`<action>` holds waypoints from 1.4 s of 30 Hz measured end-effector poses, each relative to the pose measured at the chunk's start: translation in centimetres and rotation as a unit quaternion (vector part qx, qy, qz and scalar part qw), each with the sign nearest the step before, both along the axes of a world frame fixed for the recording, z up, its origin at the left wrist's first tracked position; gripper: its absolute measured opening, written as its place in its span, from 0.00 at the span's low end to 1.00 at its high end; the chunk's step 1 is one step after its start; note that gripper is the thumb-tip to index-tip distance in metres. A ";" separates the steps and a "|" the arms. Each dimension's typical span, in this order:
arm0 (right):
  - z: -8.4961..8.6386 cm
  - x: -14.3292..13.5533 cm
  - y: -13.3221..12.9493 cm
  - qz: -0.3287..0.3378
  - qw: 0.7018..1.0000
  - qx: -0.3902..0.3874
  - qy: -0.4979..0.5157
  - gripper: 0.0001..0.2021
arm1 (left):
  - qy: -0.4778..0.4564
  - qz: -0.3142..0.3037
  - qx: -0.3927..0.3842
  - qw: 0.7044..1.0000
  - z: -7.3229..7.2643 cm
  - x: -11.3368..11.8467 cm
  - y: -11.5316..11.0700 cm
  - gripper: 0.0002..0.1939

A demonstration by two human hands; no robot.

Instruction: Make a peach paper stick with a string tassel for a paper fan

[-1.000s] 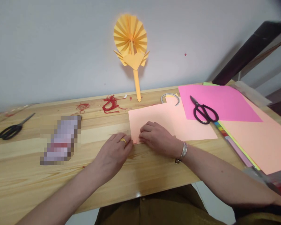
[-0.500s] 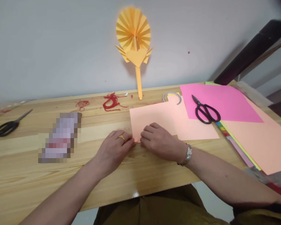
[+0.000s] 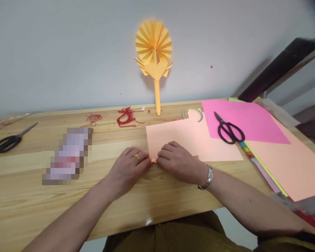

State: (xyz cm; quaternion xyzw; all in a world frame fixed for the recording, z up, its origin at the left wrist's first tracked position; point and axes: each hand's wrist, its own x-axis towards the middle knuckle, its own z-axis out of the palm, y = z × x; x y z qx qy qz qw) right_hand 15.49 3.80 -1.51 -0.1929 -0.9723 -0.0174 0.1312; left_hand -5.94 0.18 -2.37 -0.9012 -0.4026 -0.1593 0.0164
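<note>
A peach paper sheet (image 3: 178, 134) lies flat on the wooden table (image 3: 152, 196). My left hand (image 3: 130, 167), with a gold ring, pinches the sheet's near left corner. My right hand (image 3: 180, 161), a watch at its wrist, presses on the same near edge just to the right, fingertips almost meeting those of the left hand. The corner itself is mostly hidden under my fingers.
Black scissors (image 3: 229, 130) lie on a pink sheet (image 3: 252, 120) over a stack of coloured paper (image 3: 291, 164) at the right. A tape roll (image 3: 193, 112), red thread scraps (image 3: 126, 117), an orange paper fan (image 3: 154, 56) on the wall, other scissors (image 3: 9, 140) far left, a blurred packet (image 3: 68, 155).
Both hands stay on the paper's near left corner with only small finger shifts. The view has tilted slightly.
</note>
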 end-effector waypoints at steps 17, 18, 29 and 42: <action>-0.7 -0.2 -0.3 -0.052 0.997 -0.052 0.016 0.07 | -0.067 0.037 -0.094 0.993 0.4 1.0 -0.3 0.14; -0.7 -0.2 -0.2 -0.053 0.997 -0.055 0.022 0.07 | -0.071 0.037 -0.092 0.993 0.4 1.0 -0.3 0.14; -0.8 -0.6 -0.2 -0.027 0.998 -0.050 0.033 0.08 | -0.097 0.057 -0.109 0.988 0.2 1.0 -0.3 0.15; -0.1 -1.1 -0.1 -0.032 0.993 -0.112 -0.005 0.06 | -0.182 0.105 -0.040 0.977 0.6 0.0 -0.4 0.09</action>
